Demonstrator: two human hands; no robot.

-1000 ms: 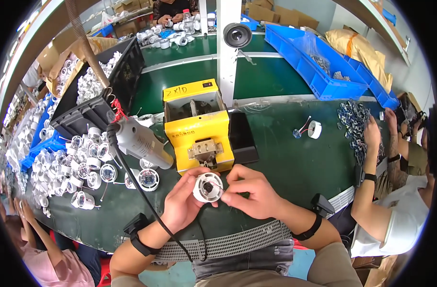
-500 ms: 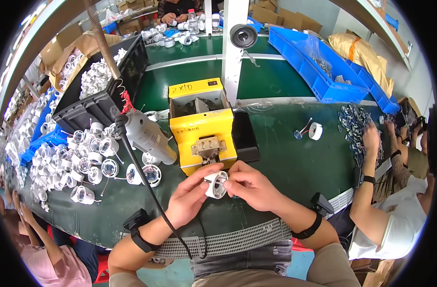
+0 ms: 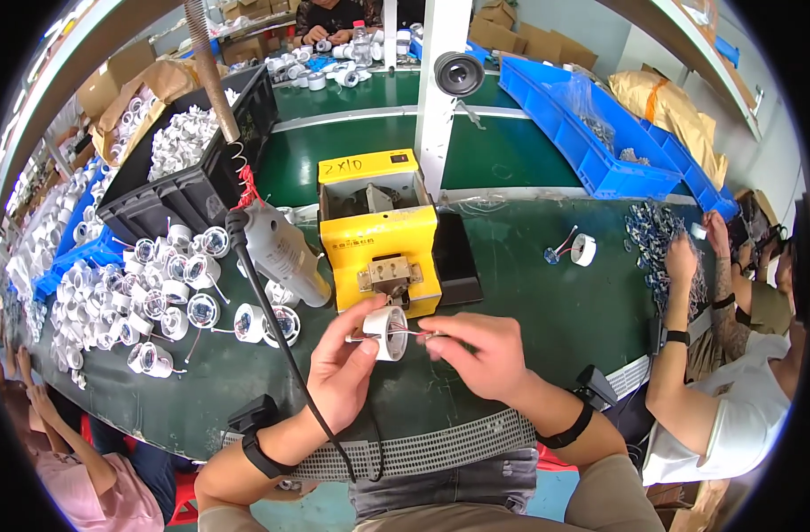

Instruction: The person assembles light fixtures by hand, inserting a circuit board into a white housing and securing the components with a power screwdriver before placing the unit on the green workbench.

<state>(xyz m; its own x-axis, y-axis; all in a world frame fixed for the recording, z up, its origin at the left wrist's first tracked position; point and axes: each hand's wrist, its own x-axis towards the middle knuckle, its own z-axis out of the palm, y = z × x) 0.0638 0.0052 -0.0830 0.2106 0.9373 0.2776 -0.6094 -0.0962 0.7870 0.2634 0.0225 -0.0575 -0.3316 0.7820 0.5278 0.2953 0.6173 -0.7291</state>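
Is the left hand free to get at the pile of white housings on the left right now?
Probably not: the left hand holds a white ring, and the black cable runs between that hand and the pile. With the ring down, reaching around looks plausible.

Sits on the person's head, left one of a side-by-side fisheye pair. Faces forward and steeply down across the green table (image 3: 569,306). Looks from above the near edge, close over lap (image 3: 440,483) and forearms (image 3: 551,397). Centres on the yellow machine (image 3: 381,235), with left hand (image 3: 341,377) and right hand (image 3: 485,353) just on the near side. Spans wide: left past the black crate (image 3: 174,208), right to a co-worker's white sleeve (image 3: 729,434), far beyond the white post (image 3: 436,133) and blue bin (image 3: 636,182). Sits near the hands, well apart from post and bin. Reads upright, unmirrored. Bends straight edges toward the rim; falls to black in the corners.
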